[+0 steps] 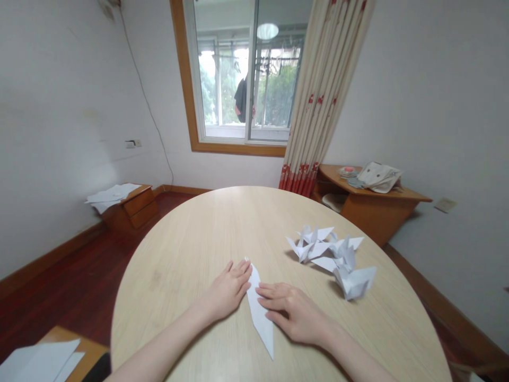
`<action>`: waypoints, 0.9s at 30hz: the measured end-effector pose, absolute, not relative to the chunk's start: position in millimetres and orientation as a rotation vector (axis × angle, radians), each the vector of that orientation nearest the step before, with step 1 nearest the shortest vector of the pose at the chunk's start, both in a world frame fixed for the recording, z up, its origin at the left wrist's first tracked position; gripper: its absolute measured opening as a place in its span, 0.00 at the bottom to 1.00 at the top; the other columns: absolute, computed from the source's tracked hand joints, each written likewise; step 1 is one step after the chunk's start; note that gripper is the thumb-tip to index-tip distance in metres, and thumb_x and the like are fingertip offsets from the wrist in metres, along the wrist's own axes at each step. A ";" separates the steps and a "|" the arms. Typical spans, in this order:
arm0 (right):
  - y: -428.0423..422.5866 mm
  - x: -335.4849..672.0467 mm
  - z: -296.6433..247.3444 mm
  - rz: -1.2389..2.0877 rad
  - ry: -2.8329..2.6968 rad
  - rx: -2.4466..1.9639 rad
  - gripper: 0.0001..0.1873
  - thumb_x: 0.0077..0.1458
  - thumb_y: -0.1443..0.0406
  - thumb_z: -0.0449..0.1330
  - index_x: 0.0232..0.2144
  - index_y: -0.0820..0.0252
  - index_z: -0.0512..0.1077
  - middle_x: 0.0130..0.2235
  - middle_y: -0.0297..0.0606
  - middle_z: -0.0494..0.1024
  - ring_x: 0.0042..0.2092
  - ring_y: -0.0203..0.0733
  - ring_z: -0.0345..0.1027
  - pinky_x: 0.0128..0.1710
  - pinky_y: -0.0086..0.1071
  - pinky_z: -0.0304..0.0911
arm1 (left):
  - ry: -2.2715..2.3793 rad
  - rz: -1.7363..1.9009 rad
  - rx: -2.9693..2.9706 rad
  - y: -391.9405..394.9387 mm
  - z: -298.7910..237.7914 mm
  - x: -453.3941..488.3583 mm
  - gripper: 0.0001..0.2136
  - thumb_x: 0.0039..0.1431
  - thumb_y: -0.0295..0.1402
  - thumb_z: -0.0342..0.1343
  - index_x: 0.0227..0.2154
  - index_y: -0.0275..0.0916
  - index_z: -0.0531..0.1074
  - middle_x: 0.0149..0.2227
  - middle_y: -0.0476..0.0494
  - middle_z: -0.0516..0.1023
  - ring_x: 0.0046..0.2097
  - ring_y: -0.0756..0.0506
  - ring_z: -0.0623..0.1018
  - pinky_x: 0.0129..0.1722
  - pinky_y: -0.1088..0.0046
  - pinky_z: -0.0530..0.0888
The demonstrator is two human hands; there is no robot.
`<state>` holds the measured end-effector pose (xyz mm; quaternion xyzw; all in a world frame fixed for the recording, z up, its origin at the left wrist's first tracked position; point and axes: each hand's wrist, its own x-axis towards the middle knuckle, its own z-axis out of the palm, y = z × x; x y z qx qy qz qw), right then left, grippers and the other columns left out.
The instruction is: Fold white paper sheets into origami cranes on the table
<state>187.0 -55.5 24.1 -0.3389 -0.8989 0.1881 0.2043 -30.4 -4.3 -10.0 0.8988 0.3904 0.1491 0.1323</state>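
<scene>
Indoors, folded paper (260,317) on round pale table (178,239), window (222,79), reddish floor (75,284)

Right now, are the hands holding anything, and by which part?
Nothing looks gripped: the left hand touches the far end of the folded paper on the table, the right hand its right edge.

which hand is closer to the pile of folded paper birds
The right hand: it rests on the folded paper strip, just to the near left of the paper birds. The left hand is farther left, across the strip from them.
</scene>
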 end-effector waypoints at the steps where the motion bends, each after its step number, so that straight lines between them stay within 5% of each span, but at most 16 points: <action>1: -55.3 187.8 23.4 0.518 -2.499 -0.953 0.18 0.56 0.70 0.56 0.48 0.58 0.76 0.52 0.45 0.76 0.57 0.49 0.66 0.55 0.46 0.63 | 1.106 0.396 2.622 -4.7 -8.1 -31.7 0.21 0.68 0.30 0.42 0.62 0.39 0.56 0.65 0.36 0.56 0.67 0.43 0.54 0.64 0.49 0.52; 5: -54.7 190.0 21.5 0.490 -2.481 -0.976 0.20 0.56 0.71 0.54 0.50 0.56 0.75 0.53 0.43 0.76 0.55 0.48 0.68 0.55 0.45 0.63 | 1.087 0.324 2.663 -5.8 -5.9 -33.5 0.22 0.69 0.33 0.41 0.64 0.40 0.52 0.67 0.37 0.52 0.68 0.42 0.50 0.64 0.46 0.49; 9: -53.9 189.9 23.7 0.461 -2.487 -0.962 0.24 0.56 0.73 0.53 0.53 0.54 0.72 0.54 0.42 0.75 0.55 0.47 0.68 0.55 0.45 0.63 | 1.112 0.451 2.681 -6.6 -6.0 -30.3 0.19 0.67 0.31 0.47 0.60 0.40 0.60 0.65 0.36 0.58 0.66 0.41 0.57 0.63 0.49 0.55; 15: -52.7 189.1 26.9 0.429 -2.501 -0.943 0.24 0.57 0.73 0.53 0.54 0.55 0.71 0.52 0.42 0.77 0.53 0.46 0.69 0.54 0.44 0.64 | 1.140 0.701 2.500 -13.6 4.7 -23.9 0.07 0.62 0.28 0.54 0.42 0.39 0.73 0.45 0.41 0.78 0.48 0.42 0.75 0.49 0.63 0.73; 19: -52.8 189.3 26.5 0.379 -2.519 -0.959 0.23 0.56 0.72 0.53 0.53 0.56 0.72 0.51 0.41 0.77 0.53 0.47 0.70 0.54 0.44 0.65 | 1.042 0.779 2.411 -17.1 5.9 -22.9 0.06 0.60 0.24 0.51 0.35 0.39 0.71 0.39 0.43 0.75 0.44 0.44 0.74 0.46 0.66 0.72; 27: -51.7 192.6 23.4 0.385 -2.489 -0.977 0.24 0.56 0.72 0.54 0.55 0.59 0.70 0.54 0.44 0.74 0.57 0.48 0.66 0.56 0.46 0.63 | 0.911 0.671 2.338 -27.7 17.5 -24.5 0.15 0.48 0.21 0.52 0.39 0.39 0.63 0.45 0.40 0.68 0.48 0.42 0.69 0.51 0.62 0.68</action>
